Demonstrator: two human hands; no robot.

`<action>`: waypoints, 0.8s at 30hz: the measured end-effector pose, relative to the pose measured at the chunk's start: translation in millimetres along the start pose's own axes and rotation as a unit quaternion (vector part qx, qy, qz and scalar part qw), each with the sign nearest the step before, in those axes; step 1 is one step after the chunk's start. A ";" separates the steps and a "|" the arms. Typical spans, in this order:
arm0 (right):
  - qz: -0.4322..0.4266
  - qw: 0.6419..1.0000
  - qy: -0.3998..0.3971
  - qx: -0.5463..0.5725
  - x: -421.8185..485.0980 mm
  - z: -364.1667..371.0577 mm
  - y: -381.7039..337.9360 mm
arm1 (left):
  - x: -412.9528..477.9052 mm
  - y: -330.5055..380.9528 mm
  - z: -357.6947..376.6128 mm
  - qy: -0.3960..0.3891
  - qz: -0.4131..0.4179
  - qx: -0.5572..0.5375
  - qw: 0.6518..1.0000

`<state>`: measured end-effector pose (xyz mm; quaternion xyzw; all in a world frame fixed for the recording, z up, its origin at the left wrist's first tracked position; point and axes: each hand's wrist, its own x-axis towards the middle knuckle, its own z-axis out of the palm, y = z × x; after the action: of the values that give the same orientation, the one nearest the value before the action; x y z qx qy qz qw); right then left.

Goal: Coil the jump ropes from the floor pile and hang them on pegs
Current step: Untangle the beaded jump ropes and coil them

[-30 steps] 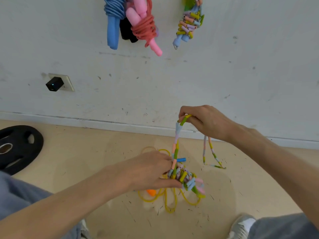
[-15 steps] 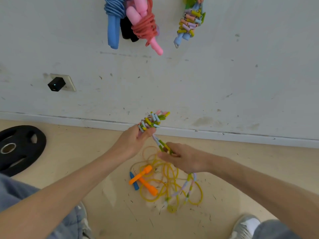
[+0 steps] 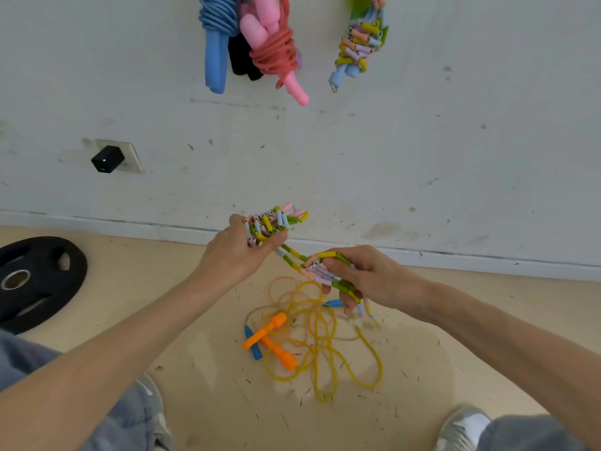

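Your left hand (image 3: 234,255) grips a coiled bundle of the beaded jump rope (image 3: 273,222), raised well above the yellow jump rope (image 3: 312,336) tangled on the floor (image 3: 195,320); a second ago that bundle sat just over the yellow rope. Your right hand (image 3: 364,275), above the yellow rope's right side, curls its fingers round a doubled stretch of the beaded rope, where half a second ago it pinched one strand. High above the yellow rope, a blue rope (image 3: 216,43), a pink rope (image 3: 276,50) and a second beaded rope (image 3: 357,43) hang coiled on the wall (image 3: 455,141)
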<state>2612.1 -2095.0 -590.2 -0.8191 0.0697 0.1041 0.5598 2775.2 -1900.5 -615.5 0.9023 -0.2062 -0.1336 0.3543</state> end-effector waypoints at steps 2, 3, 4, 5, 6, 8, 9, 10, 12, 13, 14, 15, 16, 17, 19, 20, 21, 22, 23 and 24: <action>0.027 1.000 0.005 0.007 -0.9 0.3 0.3 | 0.8 -0.5 -3.4 0.017 0.016 -0.051 0.998; 0.047 0.998 0.007 0.027 -0.7 0.7 -0.2 | 1.2 0.0 -4.6 0.020 0.031 -0.068 0.997; 0.068 0.996 0.009 0.061 0.0 1.0 -0.2 | 1.5 0.5 -6.1 0.025 0.042 -0.077 0.996; 0.085 0.991 0.012 0.099 0.5 1.0 1.3 | 2.4 0.9 -7.3 0.037 0.049 -0.081 0.995; 0.099 0.987 0.017 0.122 1.1 0.4 3.7 | 3.3 0.6 -8.5 0.052 0.054 -0.087 0.993; 0.124 0.985 0.027 0.115 1.4 -2.1 11.3 | 5.1 -0.2 -11.3 0.073 0.065 -0.125 0.987; 0.137 0.985 0.029 0.101 1.5 -3.7 15.9 | 5.4 0.0 -13.0 0.078 0.072 -0.147 0.983; 0.149 0.984 0.027 0.089 1.6 -4.9 20.0 | 5.2 1.0 -14.8 0.082 0.080 -0.163 0.980; 0.164 0.984 0.018 0.068 3.7 -5.1 26.4 | 3.6 4.6 -16.6 0.079 0.105 -0.188 0.973; 0.169 0.984 0.013 0.050 5.0 -3.9 29.1 | 3.1 7.1 -16.2 0.070 0.121 -0.204 0.969; 0.173 0.984 0.011 0.028 6.1 -2.2 30.8 | 2.4 10.0 -15.8 0.054 0.130 -0.226 0.964; 0.172 0.985 0.010 0.010 6.7 -0.1 32.2 | 0.7 13.6 -15.8 0.032 0.124 -0.261 0.957; 0.165 0.986 0.012 -0.002 7.1 1.8 32.9 | -2.1 17.5 -16.3 0.005 0.106 -0.307 0.946; 0.153 0.988 0.019 -0.010 7.4 2.8 33.8 | -4.8 21.1 -16.7 -0.024 0.087 -0.351 0.932; 0.123 0.991 0.042 -0.025 7.9 2.2 33.4 | -10.0 27.0 -16.0 -0.069 0.072 -0.409 0.907; 0.110 0.992 0.054 -0.035 8.2 1.5 32.1 | -12.8 29.7 -15.6 -0.081 0.072 -0.423 0.900; 0.099 0.992 0.062 -0.048 8.4 1.2 30.0 | -15.4 32.5 -15.0 -0.087 0.073 -0.431 0.895; 0.090 0.992 0.068 -0.058 8.3 1.5 27.9 | -18.0 35.0 -14.8 -0.092 0.074 -0.435 0.893; 0.084 0.992 0.073 -0.063 8.3 2.5 26.0 | -19.5 37.1 -14.1 -0.098 0.075 -0.437 0.891; 0.080 0.992 0.078 -0.065 8.3 3.7 24.3 | -20.9 38.5 -13.8 -0.106 0.077 -0.436 0.890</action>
<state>2614.2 -2100.3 -615.5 -0.8511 0.1716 0.0886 0.4882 2751.5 -1908.3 -576.9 0.6184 -0.2325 -0.2770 0.6977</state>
